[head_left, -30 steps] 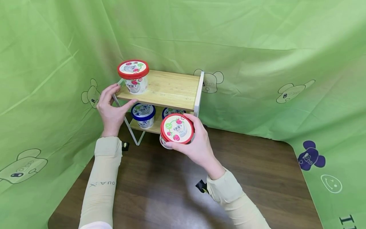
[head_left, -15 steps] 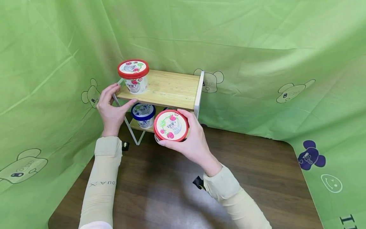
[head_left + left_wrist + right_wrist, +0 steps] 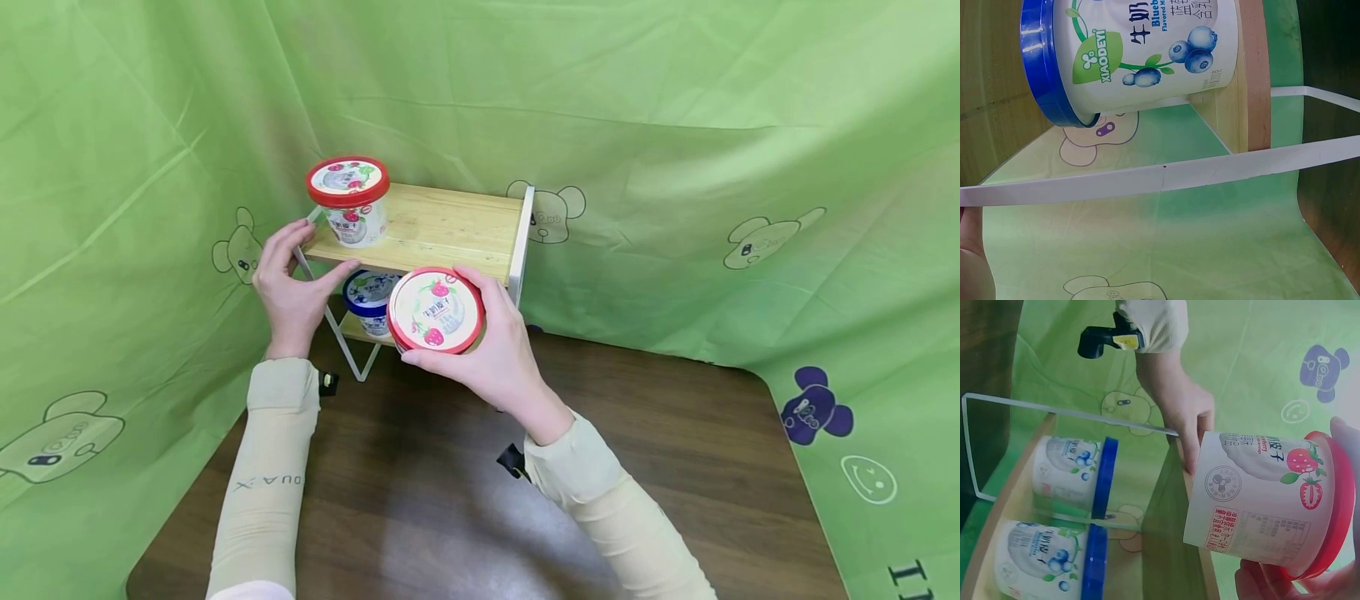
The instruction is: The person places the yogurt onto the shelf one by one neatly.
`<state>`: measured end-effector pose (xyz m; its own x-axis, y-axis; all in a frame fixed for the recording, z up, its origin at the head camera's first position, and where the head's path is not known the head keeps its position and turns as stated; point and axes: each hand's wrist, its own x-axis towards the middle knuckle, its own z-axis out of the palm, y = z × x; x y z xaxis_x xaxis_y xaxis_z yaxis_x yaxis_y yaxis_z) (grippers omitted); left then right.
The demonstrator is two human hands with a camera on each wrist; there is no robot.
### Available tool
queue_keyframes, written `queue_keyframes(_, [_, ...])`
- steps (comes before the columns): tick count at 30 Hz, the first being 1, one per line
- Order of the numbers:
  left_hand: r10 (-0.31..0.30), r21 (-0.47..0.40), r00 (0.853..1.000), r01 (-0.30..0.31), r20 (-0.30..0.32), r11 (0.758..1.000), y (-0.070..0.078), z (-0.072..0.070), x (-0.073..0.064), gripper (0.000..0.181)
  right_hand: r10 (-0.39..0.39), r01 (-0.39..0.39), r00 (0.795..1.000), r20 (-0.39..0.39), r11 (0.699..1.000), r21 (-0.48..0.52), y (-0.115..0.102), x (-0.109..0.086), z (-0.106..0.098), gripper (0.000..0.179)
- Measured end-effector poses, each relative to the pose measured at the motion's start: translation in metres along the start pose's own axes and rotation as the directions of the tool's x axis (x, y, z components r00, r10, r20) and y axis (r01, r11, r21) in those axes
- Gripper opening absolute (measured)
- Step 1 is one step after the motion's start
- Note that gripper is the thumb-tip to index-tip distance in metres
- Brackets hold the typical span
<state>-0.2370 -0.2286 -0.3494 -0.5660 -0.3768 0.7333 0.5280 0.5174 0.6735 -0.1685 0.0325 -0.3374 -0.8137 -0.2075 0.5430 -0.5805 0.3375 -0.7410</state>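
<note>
My right hand (image 3: pixel 502 358) grips a strawberry yogurt tub (image 3: pixel 437 310) with a red lid, thumb and fingers round its rim. It is in the air before the front edge of a two-tier shelf (image 3: pixel 450 225), lid tilted towards the head camera. In the right wrist view the held tub (image 3: pixel 1254 494) shows its printed white side. My left hand (image 3: pixel 292 292) holds the shelf's left front corner, thumb at the board's front edge. Near it, another red-lidded tub (image 3: pixel 348 204) stands upright on the top board's left end.
On the lower tier stand two blue-lidded blueberry tubs, the left tub (image 3: pixel 1147 50) and the right tub (image 3: pixel 1047 559); the held tub hides the latter from the head view. The shelf's metal side frame (image 3: pixel 521 237) rises above the top board. Green cloth (image 3: pixel 675 167) surrounds the brown table (image 3: pixel 637 400).
My right hand has carried the red-lidded tub up and to the left, from low before the shelf to near the top board's front edge. My left hand has kept its place.
</note>
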Motion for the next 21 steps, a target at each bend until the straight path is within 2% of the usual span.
queue_keyframes(2, [0.0,0.006,1.0,0.0,0.002,1.0,-0.004,0.0,0.001,0.063,-0.008,0.008,1.0,-0.002,1.0,0.004,-0.002,0.003,0.0,0.099])
queue_keyframes(9, [0.002,0.028,1.0,-0.002,0.01,1.0,-0.04,0.002,0.005,0.067,-0.006,0.006,1.0,-0.009,1.0,0.021,-0.007,0.012,0.0,0.098])
queue_keyframes(21, [0.003,0.011,1.0,-0.003,0.017,1.0,-0.038,0.001,0.005,0.067,-0.016,0.017,0.999,-0.036,0.999,0.047,-0.012,0.029,-0.005,0.097])
